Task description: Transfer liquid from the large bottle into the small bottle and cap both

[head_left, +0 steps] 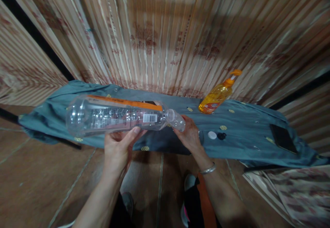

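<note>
Apparent pour: big bottle [121, 118] to small bottle [178, 121].
Left fingers [132, 135] grip big, right fingers [188, 121] small; next likely needs steady alignment.

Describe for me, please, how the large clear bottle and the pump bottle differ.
The large clear bottle is held sideways in the left hand; the pump bottle stands on the cloth. The large clear bottle looks colourless; the pump bottle shows yellow-orange contents. The pump bottle has an orange pump; the large clear bottle has none. Both are see-through and labelled.

There are two colourless bottles [123, 116] [175, 118], one pump bottle [215, 97] and two caps [212, 135] [221, 136].
</note>
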A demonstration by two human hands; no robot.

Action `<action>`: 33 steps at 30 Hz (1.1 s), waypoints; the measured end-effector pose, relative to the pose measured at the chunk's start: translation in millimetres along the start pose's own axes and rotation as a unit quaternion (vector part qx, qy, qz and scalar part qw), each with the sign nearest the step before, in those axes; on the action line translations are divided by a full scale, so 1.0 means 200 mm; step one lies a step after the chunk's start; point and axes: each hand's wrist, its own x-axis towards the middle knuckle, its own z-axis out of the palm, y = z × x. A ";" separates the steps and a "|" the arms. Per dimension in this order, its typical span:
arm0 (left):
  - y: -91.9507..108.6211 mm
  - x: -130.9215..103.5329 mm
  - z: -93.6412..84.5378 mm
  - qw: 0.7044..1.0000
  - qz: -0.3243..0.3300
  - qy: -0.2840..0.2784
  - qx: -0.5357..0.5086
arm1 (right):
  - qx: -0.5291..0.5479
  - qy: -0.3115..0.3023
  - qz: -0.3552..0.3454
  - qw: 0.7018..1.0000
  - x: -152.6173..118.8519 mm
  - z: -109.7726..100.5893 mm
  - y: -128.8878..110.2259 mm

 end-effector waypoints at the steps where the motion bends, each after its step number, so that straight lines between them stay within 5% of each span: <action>1: 0.00 0.00 0.00 1.000 -0.001 0.002 0.000 | 0.000 -0.002 -0.001 1.000 0.00 0.00 0.00; 33: 0.01 -0.01 0.03 1.000 0.027 -0.004 0.012 | -0.005 0.012 -0.032 0.999 0.00 0.00 0.01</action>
